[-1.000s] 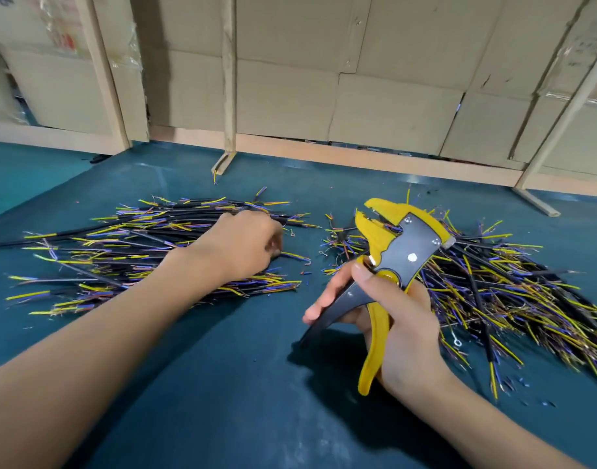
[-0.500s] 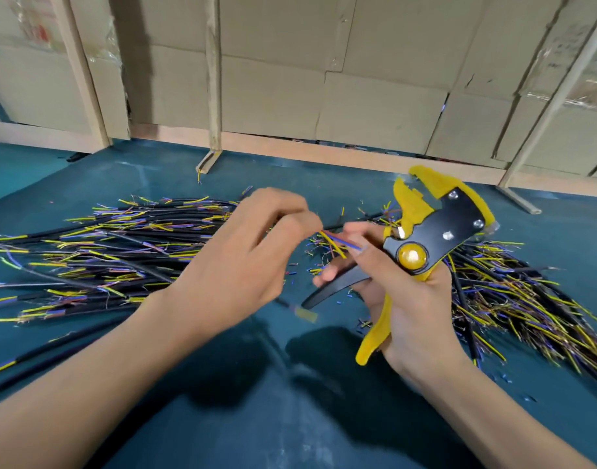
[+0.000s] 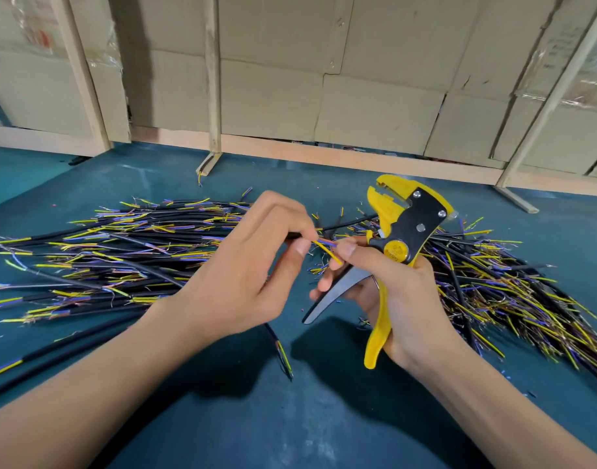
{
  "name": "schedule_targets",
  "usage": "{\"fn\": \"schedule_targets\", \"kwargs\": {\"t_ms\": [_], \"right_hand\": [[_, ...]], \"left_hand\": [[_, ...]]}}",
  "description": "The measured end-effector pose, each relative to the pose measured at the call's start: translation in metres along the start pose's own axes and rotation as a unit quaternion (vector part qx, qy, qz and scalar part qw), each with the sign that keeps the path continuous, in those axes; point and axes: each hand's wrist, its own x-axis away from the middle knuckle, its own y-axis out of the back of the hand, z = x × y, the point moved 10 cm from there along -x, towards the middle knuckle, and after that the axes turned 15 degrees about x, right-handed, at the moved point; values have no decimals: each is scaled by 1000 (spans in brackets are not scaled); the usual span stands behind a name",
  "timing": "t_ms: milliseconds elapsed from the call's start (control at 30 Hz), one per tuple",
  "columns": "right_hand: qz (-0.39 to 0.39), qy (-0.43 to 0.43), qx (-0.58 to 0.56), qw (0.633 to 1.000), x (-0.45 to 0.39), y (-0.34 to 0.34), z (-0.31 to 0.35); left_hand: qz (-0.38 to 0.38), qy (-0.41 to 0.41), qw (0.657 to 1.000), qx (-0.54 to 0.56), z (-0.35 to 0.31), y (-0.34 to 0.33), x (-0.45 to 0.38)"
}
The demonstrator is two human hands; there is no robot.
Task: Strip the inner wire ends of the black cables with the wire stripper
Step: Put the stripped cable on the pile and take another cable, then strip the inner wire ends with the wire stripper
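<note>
The left hand [image 3: 253,265] reaches in from the lower left, thumb and forefinger pinching a black cable [image 3: 283,353] just behind its yellow and blue inner wires [image 3: 325,247]; the cable's other end trails beneath the palm; the right hand [image 3: 391,292] holds the wire stripper [image 3: 396,238] upright, fingers curled round its handles, thumb and forefinger touching the wires; cable piles [image 3: 121,252] lie on the table [image 3: 256,418] on both sides.
</note>
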Motion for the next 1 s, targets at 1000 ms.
{"fn": "schedule_targets", "kwargs": {"t_ms": [1000], "right_hand": [[83,-65,82,991,17,-28,-18]], "left_hand": [[-192,252,880,354,59,13,7]]}}
